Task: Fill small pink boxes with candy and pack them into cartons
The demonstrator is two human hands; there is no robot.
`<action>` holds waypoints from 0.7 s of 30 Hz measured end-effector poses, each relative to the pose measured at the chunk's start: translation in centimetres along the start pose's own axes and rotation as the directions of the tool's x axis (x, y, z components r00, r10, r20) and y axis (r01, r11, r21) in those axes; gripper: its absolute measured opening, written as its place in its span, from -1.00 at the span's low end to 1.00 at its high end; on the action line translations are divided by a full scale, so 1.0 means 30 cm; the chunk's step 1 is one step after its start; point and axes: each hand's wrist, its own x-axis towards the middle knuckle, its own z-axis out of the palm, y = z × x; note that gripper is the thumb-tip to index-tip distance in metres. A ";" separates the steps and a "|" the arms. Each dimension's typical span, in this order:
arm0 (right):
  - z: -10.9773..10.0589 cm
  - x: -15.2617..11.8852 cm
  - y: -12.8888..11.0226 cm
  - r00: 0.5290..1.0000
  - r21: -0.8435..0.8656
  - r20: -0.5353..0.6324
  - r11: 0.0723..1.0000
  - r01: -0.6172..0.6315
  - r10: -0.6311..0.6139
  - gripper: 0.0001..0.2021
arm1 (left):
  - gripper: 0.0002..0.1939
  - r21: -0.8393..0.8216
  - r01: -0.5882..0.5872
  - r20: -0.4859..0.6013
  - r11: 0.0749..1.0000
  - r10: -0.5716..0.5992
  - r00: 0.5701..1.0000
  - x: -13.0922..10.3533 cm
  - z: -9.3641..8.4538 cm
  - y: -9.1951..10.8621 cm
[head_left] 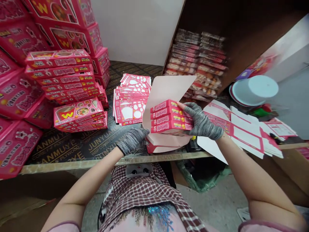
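Note:
My right hand [202, 120], in a grey striped glove, is closed around the right end of a stack of small pink boxes [166, 120]. The stack is held over an opened carton [169, 88] whose white inner flaps stand up behind it and lie below it. At the carton's lower left corner is my left hand [134, 140], gloved the same way, its fingers closed on the carton's edge. Just left of the carton lie piles of pink-and-white printed cards [132, 103].
Stacked small pink boxes [70, 80] and large pink cartons [16, 93] fill the left. A brown box of wrapped packets [198, 64] stands behind. Flat unfolded cartons [246, 129] and a white tub [256, 90] are at the right. A green-lined bin [205, 177] sits below the table edge.

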 end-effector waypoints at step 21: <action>0.343 0.184 -0.110 0.973 0.384 0.214 0.923 0.003 -0.091 -0.10 | -0.49 -0.100 0.512 -0.847 0.853 -0.343 0.405 -0.434 -0.570 -0.372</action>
